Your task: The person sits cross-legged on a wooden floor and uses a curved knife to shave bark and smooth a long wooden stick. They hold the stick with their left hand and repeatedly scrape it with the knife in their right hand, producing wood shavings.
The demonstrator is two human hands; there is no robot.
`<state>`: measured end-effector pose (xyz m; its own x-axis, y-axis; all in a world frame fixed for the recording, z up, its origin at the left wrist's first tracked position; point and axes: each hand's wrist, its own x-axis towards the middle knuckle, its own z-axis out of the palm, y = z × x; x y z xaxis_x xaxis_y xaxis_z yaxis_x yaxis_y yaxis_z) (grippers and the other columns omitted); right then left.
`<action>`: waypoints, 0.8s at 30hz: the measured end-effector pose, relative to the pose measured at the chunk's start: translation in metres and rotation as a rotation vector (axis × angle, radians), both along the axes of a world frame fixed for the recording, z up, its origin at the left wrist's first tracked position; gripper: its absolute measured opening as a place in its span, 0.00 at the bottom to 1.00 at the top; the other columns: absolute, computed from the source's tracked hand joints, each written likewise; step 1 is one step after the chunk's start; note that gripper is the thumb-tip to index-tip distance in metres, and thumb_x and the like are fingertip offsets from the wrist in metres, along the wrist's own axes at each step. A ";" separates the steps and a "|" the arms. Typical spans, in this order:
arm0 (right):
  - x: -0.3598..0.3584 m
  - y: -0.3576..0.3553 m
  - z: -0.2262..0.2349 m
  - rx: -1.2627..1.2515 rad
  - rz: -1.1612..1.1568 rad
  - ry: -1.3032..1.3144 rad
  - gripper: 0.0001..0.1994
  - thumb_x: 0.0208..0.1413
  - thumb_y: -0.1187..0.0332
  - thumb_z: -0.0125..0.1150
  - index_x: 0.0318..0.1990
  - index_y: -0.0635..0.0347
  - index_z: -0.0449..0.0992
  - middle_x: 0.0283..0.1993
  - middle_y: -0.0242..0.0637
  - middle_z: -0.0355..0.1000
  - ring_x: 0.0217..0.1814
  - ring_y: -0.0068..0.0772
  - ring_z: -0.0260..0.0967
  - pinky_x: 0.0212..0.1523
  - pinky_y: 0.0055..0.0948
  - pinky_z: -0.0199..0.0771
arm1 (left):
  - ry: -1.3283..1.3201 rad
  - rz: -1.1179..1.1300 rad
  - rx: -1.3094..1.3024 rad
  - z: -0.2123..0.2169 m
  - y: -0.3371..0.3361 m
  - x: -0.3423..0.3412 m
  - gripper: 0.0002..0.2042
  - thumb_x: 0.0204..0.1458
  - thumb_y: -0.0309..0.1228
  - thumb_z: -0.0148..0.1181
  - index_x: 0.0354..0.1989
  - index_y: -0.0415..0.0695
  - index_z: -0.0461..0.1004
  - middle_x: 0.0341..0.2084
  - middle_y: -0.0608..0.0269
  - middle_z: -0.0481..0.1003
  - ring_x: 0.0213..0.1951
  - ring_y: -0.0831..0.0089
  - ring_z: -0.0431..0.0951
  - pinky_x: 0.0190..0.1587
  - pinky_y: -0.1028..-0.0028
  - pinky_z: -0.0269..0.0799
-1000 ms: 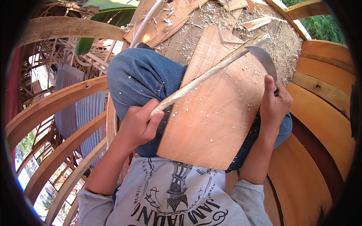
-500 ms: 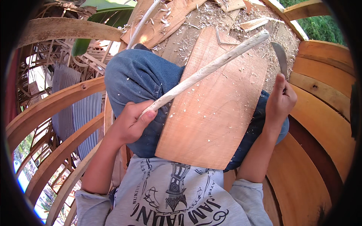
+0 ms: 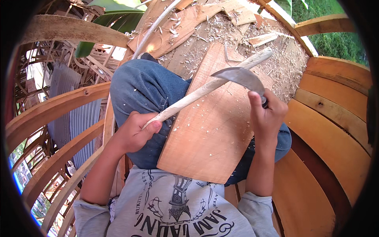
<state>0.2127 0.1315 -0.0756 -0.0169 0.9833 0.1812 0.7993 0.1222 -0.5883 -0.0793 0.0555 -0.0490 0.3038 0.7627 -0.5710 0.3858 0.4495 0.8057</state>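
My left hand (image 3: 140, 131) is closed round the near end of a pale, peeled wooden stick (image 3: 197, 93). The stick slants up and to the right over a flat wooden board (image 3: 209, 138), which lies across my lap. In my right hand (image 3: 269, 112) is a knife with a curved, sickle-like blade (image 3: 245, 78); the fingers hide most of its handle. The blade points left, and its tip overlaps the upper part of the stick. Whether blade and stick touch, I cannot tell. Small shavings dot the board.
Curved wooden ribs (image 3: 59, 98) rise on my left, with corrugated sheets (image 3: 85, 126) beyond them. Wooden planks (image 3: 327, 118) form a wall on my right. Ahead, wood shavings (image 3: 221, 31) cover the floor around loose wood pieces (image 3: 241, 14). A thin pale strip (image 3: 156, 25) leans at the upper left.
My right hand has brought the knife left, and its blade has turned from pointing up to lying across the stick. The stick's far end sits slightly lower and further left.
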 end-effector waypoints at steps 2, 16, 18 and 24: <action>-0.012 0.003 -0.001 -0.057 0.137 -0.150 0.26 0.47 0.47 0.64 0.16 0.64 0.68 0.10 0.41 0.60 0.12 0.38 0.61 0.17 0.32 0.57 | 0.054 -0.020 0.106 -0.002 -0.003 0.000 0.17 0.58 0.40 0.47 0.21 0.41 0.66 0.09 0.71 0.61 0.14 0.82 0.60 0.19 0.78 0.56; 0.006 0.042 -0.012 -0.160 0.018 -0.180 0.27 0.47 0.46 0.62 0.16 0.64 0.69 0.10 0.42 0.60 0.13 0.43 0.60 0.17 0.35 0.59 | 0.184 0.063 0.065 0.005 0.003 0.014 0.13 0.54 0.35 0.52 0.25 0.37 0.71 0.12 0.55 0.67 0.17 0.64 0.70 0.24 0.70 0.63; 0.012 0.052 -0.013 -0.304 -0.170 0.004 0.26 0.50 0.48 0.60 0.17 0.64 0.70 0.11 0.43 0.61 0.13 0.45 0.61 0.17 0.35 0.59 | 0.308 0.097 0.169 0.000 -0.004 0.023 0.12 0.54 0.34 0.52 0.25 0.36 0.70 0.12 0.52 0.66 0.16 0.58 0.70 0.23 0.69 0.63; -0.001 0.027 -0.015 -0.106 0.196 -0.112 0.23 0.49 0.49 0.62 0.17 0.61 0.70 0.12 0.41 0.64 0.14 0.43 0.63 0.17 0.36 0.60 | 0.293 0.056 0.141 0.005 0.002 0.026 0.12 0.54 0.31 0.52 0.25 0.35 0.70 0.12 0.50 0.66 0.17 0.55 0.71 0.22 0.68 0.63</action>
